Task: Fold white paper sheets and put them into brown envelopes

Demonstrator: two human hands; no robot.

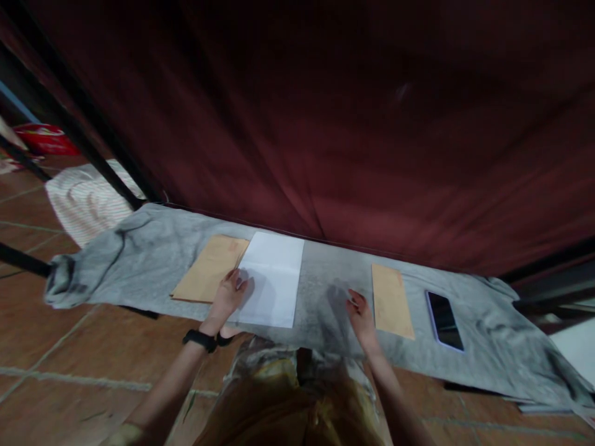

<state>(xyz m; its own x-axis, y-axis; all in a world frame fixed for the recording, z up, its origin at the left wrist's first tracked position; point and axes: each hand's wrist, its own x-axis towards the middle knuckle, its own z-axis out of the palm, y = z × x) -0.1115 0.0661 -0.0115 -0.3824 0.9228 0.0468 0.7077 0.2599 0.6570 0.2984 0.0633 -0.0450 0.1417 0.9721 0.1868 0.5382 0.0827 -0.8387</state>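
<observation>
My left hand (229, 293) hovers at or rests on the border between a stack of brown envelopes (211, 267) and white paper sheets (274, 272). Its thumb and fingers are apart, with nothing visible between them. The white sheets lie flat, with a faint crease across them. To the right, my right hand (361, 314) is just above the grey cloth, fingers loosely curled and apart, holding nothing visible. A single brown envelope (391, 300) lies close beside that hand. Farther right is a phone (444, 320) with a dark screen and light purple edge.
Grey cloth (320, 279) covers the long narrow surface. Behind it hangs a dark red curtain (325, 124). Black bars (88, 118) stand at the left, near a striped cloth (88, 198) and a red package (46, 139). Tiled floor (69, 365) lies in front.
</observation>
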